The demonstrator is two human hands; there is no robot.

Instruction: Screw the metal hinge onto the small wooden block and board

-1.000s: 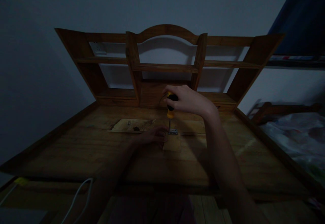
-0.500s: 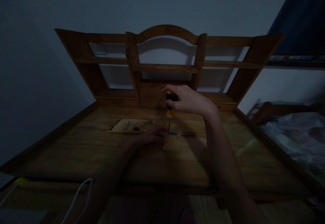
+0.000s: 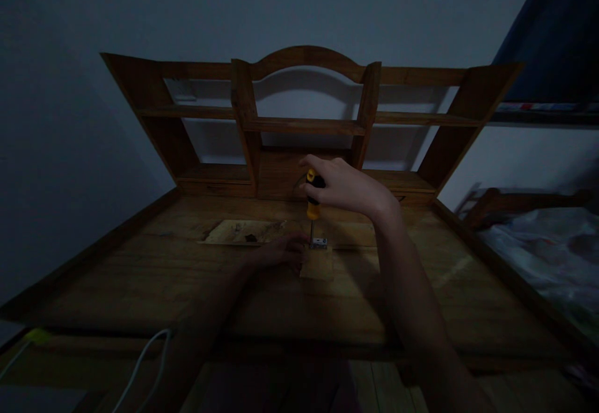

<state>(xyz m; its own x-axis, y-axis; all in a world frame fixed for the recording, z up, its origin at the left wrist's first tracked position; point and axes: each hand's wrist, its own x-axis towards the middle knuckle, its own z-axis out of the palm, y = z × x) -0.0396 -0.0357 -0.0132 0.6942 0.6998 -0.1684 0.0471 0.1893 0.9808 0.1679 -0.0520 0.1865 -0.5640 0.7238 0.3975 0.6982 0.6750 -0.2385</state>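
Note:
My right hand (image 3: 349,188) grips a screwdriver (image 3: 313,210) with a yellow and black handle, its fingers and thumb around the upper part. The shaft points straight down onto a small silver metal hinge (image 3: 320,243). This hinge lies at the far edge of a small pale wooden board (image 3: 316,264) on the desk. My left hand (image 3: 283,251) rests low beside them, fingers curled against the board's left edge and close to the screwdriver tip. Dim light hides the exact contact of the left fingertips, and the screw is too small to make out.
The wooden desk (image 3: 154,276) has raised side edges and a shelf unit (image 3: 304,126) along its back. A rough pale strip (image 3: 241,232) lies left of the board. A white cable (image 3: 161,338) hangs at the front left. Plastic-covered things (image 3: 547,251) lie at the right.
My right hand has shifted very slightly left and turned a little on the screwdriver, whose yellow top shows more. The left hand stays in place by the board.

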